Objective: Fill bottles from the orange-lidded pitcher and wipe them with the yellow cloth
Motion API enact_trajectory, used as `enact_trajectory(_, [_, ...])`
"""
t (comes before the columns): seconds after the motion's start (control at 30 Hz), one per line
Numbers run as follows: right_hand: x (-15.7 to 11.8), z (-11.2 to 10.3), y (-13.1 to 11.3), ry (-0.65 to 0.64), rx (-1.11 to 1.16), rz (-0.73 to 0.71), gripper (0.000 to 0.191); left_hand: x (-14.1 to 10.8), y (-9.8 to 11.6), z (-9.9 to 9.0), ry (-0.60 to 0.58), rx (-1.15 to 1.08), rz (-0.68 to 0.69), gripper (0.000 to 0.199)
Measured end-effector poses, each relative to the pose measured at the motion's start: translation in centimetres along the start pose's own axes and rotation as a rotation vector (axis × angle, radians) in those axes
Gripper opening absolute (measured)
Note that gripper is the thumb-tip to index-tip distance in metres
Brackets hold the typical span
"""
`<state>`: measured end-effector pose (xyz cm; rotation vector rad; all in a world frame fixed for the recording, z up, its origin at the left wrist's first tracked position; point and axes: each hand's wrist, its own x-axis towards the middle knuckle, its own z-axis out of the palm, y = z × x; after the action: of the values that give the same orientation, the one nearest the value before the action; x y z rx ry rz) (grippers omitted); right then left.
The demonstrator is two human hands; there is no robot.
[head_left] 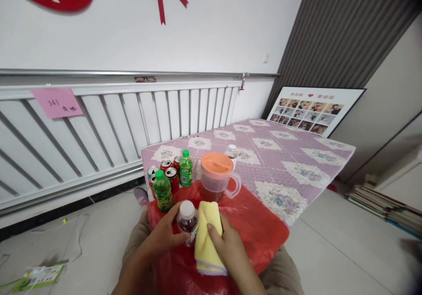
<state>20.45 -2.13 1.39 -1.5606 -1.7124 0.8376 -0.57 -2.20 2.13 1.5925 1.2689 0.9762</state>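
Biggest first: the flowered cover point(277, 154) stretches away towards the wall, and a red plastic sheet point(257, 224) spreads across its near end and over the lap. On the red stands the jug point(211, 183), orange lid on, dark drink inside. Now the yellow cloth point(206, 238), folded thick, gripped by the right hand point(229, 242), thumb pressing on top. Right beside it, the pale-capped bottle point(187, 224), with the left hand point(165, 233) curled round its side, thumb in front. A firm but gentle grip looks best here, bottle upright, cloth flat under spread fingers, elbows clear of that jug. Two green bottles point(163, 194) stand on the left, near enough to knock, and smallest of all, the opened cans point(172, 178) cluster around them.
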Motion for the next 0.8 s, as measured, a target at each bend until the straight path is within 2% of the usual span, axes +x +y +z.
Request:
enact_trajectory(0.17, [-0.5,-0.8,-3.2,0.008,0.171,-0.057,0.046,-0.3,-1.1,2.1,0.283,0.051,-0.004,0.067])
enact_trajectory(0.27, [-0.5,-0.8,-4.0,-0.009,0.208,-0.052,0.045,-0.3,-1.5,3.1,0.385,0.101,0.026,0.066])
enact_trajectory(0.37, [0.0,-0.5,-3.3,0.002,0.212,-0.011,0.040,-0.6,-1.4,3.3,0.397,0.157,0.079,0.062])
enact_trajectory(0.47, [0.6,-0.2,-1.8,0.003,0.108,0.022,0.039,-1.0,-1.1,2.8,0.367,0.179,0.099,0.061])
enact_trajectory(0.67, [0.8,0.8,0.3,-0.086,-0.099,0.018,0.037,-1.6,-1.7,2.0,0.255,0.083,0.034,0.067])
enact_trajectory(0.8, [0.6,1.1,0.4,-0.111,-0.172,0.052,0.037,-1.6,-2.1,2.5,0.279,0.102,0.016,0.068])
